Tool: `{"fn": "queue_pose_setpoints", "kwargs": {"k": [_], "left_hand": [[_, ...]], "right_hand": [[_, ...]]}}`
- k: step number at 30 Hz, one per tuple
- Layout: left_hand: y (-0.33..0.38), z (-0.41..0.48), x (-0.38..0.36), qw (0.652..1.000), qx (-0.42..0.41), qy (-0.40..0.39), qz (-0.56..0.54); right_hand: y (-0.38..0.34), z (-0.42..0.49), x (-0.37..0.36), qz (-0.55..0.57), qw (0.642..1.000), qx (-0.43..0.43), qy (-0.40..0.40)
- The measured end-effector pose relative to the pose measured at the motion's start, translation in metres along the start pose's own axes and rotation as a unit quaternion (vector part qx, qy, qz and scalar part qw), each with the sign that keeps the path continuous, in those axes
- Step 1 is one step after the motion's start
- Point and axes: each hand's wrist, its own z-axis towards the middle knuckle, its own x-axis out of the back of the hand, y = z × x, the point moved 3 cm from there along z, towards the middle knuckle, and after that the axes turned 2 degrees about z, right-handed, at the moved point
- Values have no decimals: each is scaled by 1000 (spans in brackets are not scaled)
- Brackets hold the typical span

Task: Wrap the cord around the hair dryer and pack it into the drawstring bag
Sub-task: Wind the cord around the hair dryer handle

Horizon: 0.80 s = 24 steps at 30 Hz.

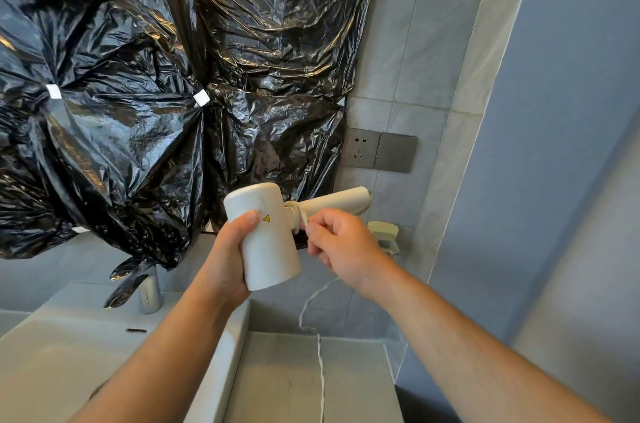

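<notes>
Hair dryer was gripped round its barrel by the left hand, steadied above the counter. Cord was pinched by the right hand, fed round the handle base; slack trailed below. Drawstring bag not seen.

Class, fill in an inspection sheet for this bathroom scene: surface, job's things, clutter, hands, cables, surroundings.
Surface: grey counter beside a white sink; only the cord lies on it.
Job's things: white hair dryer held in the air, a few cord turns at the top of its handle; drawstring bag not seen.
Clutter: nothing seen.
Hands: left hand grips the dryer's barrel; right hand pinches the cord.
Cables: white cord trails down from the right hand across the counter.
Surroundings: black plastic sheeting taped over the wall, wall socket, chrome tap.
</notes>
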Motion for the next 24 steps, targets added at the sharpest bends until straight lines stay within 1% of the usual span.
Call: {"fn": "queue_pose_setpoints", "kwargs": {"k": [2, 4, 7, 8, 9, 11, 13, 14, 15, 16, 17, 18, 20, 24], "left_hand": [[-1, -1, -2, 1000, 9, 2, -13], [-3, -2, -1, 1000, 18, -10, -19], [-8, -3, 1, 998, 42, -23, -42], [-9, -5, 1, 997, 53, -29, -50], [-10, -7, 1, 996, 63, -34, -57], [-8, -10, 0, 995, 82, -20, -47], [-5, -12, -2, 996, 89, 23, -4], [-2, -12, -5, 994, 80, 51, 47], [2, -11, -7, 988, 50, 72, 124], [6, -11, -11, 975, 7, 87, 204], [10, -12, -14, 958, -36, 100, 265], [14, -14, -15, 945, -66, 112, 301], [17, -16, -13, 932, -80, 132, 328], [17, -18, -6, 932, -78, 157, 318]], "right_hand": [[6, -9, -6, 60, 998, -18, 13], [15, -16, -9, 130, 989, -74, 15], [32, -20, -11, 219, 958, -183, 15], [35, -20, -11, 246, 950, -194, 10], [36, -20, -12, 268, 945, -188, 0], [36, -20, -11, 305, 941, -149, -4], [34, -20, -9, 326, 936, -128, 27], [34, -19, -9, 323, 938, -120, 44], [33, -19, -10, 309, 942, -113, 58], [32, -20, -11, 288, 950, -103, 66], [30, -21, -12, 267, 957, -93, 68], [29, -21, -13, 250, 962, -83, 68], [28, -22, -16, 227, 969, -69, 66], [28, -20, -17, 169, 982, -41, 74]]}}
